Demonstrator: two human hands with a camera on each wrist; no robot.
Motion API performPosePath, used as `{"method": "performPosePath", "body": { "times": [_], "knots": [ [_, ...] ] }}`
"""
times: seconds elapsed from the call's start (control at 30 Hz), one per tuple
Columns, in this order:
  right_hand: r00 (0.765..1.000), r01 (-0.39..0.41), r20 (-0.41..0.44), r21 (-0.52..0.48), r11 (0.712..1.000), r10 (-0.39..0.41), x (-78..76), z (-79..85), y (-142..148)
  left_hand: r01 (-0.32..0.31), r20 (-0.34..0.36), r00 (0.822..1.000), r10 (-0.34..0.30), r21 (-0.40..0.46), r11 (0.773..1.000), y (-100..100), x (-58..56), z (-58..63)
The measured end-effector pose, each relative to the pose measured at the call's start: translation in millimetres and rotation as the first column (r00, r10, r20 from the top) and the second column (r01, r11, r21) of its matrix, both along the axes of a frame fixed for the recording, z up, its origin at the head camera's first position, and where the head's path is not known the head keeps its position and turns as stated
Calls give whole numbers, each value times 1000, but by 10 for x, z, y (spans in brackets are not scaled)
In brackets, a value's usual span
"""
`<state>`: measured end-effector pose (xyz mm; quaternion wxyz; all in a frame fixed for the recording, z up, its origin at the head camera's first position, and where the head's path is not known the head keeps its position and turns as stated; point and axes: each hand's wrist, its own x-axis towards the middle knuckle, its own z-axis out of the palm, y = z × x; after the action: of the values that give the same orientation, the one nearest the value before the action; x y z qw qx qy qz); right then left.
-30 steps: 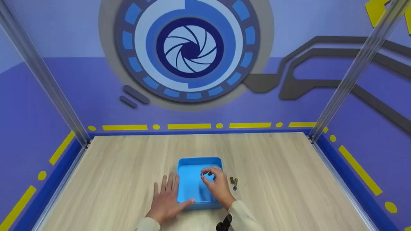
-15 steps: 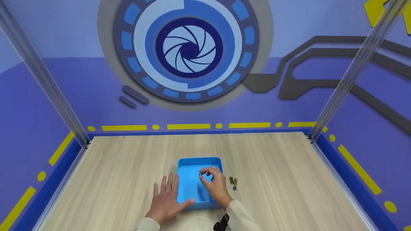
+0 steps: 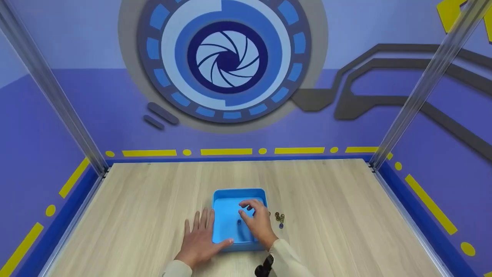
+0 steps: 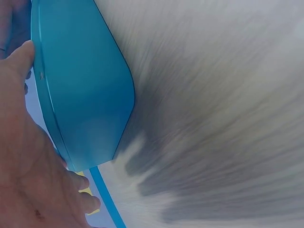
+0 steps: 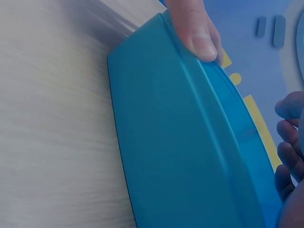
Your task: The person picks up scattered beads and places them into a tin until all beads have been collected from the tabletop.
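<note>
A shallow blue box (image 3: 226,192) sits on the wooden table. My left hand (image 3: 200,238) rests against its left side with straight fingers, the thumb lying on the near rim. Over the box's right half is my right hand (image 3: 258,221), thumb and forefinger apart, other fingers curled. Small dark round things (image 3: 249,207) show under those fingers; they look like marbles, partly hidden. One dark marble (image 3: 239,222) is below the thumb tip; whether it is falling or on the box floor I cannot tell. The right wrist view shows curled fingers (image 5: 289,130) above the rim.
Several brownish and greenish marbles (image 3: 280,217) lie on the table just right of the box, with a dark blue marble (image 3: 281,226) beside them. Blue panel walls (image 3: 346,134) and metal posts (image 3: 396,119) bound the table at the back and sides.
The marble pinched between my right thumb and forefinger has been let go and now appears lower, over the box. The right hand has shifted slightly left; the left hand stays put.
</note>
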<state>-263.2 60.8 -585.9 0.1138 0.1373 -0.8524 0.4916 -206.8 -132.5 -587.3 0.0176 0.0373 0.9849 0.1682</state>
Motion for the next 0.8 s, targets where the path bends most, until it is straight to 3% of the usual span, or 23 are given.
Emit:
{"method": "performPosePath", "body": {
  "times": [0.8],
  "knots": [
    [1000,-3,-1,-12,1000,3,13,101,30,-8,28,1000,8,23,1000,5,0,34]
  ]
}}
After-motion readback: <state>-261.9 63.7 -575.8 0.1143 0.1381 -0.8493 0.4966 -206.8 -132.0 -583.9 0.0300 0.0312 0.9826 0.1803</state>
